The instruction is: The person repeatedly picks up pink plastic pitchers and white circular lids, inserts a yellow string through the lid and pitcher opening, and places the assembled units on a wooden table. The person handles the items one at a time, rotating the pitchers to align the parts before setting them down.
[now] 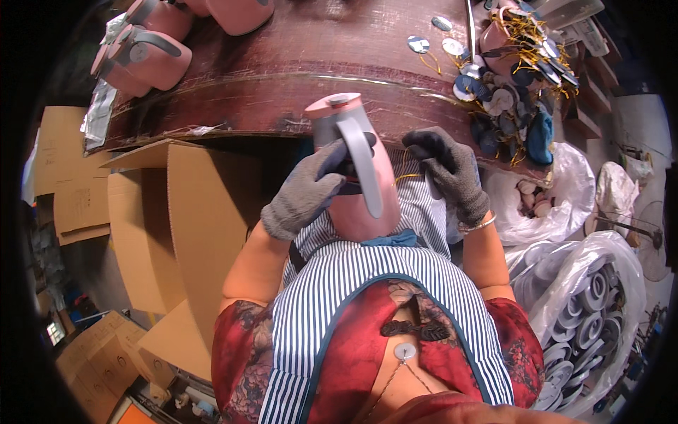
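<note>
A pink jug (pixel 361 212) with a grey handle and a pink-and-grey lid is held tilted over my lap, between my body and the table edge. My left hand (pixel 308 185), in a grey knit glove, is closed on the jug at its handle side; some fingers are hidden behind the handle. Just right of the jug is my right hand (pixel 452 172), gloved too, with its fingers bent. A thin yellow cord (pixel 406 177) runs from the jug's side to its thumb and fingertips, which pinch it. Whether a tag hangs there, I cannot tell.
More pink jugs (pixel 157 62) stand on the worn red table (pixel 304 60) at the far left. Several round corded tags (pixel 498 99) are heaped at the far right. Open cardboard boxes (pixel 205 205) stand left; plastic bags with grey ring-shaped parts (pixel 590 304) stand right.
</note>
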Tool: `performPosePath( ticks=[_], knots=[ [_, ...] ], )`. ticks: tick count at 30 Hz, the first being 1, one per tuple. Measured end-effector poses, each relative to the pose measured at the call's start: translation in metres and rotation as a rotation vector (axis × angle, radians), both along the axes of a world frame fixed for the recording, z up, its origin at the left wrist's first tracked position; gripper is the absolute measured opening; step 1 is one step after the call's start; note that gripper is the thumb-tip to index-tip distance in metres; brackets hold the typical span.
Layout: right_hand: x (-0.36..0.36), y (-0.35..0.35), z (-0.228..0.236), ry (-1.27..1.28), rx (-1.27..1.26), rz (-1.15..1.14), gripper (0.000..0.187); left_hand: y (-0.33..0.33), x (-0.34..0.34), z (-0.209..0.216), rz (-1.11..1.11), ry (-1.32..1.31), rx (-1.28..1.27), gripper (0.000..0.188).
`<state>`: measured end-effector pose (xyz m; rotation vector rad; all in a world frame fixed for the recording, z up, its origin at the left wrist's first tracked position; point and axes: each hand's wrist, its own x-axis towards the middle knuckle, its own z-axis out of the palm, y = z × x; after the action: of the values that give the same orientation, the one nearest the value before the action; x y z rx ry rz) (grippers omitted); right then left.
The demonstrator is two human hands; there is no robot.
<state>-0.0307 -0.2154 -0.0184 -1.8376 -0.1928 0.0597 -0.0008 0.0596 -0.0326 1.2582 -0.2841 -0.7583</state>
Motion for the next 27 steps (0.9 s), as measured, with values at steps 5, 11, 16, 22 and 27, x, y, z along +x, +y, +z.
performPosePath(
  ticks=[5, 11, 16, 22, 27],
  knots=[
    [0.005, 0.01, -0.019, -0.329, -0.346, -0.074, 0.025, -0.01, 0.005, 0.015, -0.085, -0.472, 0.553, 0.039],
    [0.022, 0.007, -0.029, -0.678, -0.579, 0.022, 0.034, -0.033, -0.002, 0.018, 0.132, -0.873, 0.759, 0.04],
    [0.032, 0.026, -0.039, -0.502, -0.238, 0.096, 0.04, -0.043, -0.001, 0.011, 0.327, -0.728, 0.627, 0.032],
    [0.024, -0.003, -0.021, 0.732, 0.846, 0.403, 0.076, 0.01, 0.006, 0.011, 0.495, 0.273, 0.099, 0.018],
    [0.033, -0.005, -0.01, 0.554, 0.617, 0.176, 0.066, 0.002, 0.001, 0.03, 0.307, 0.009, 0.238, 0.029]
  ],
)
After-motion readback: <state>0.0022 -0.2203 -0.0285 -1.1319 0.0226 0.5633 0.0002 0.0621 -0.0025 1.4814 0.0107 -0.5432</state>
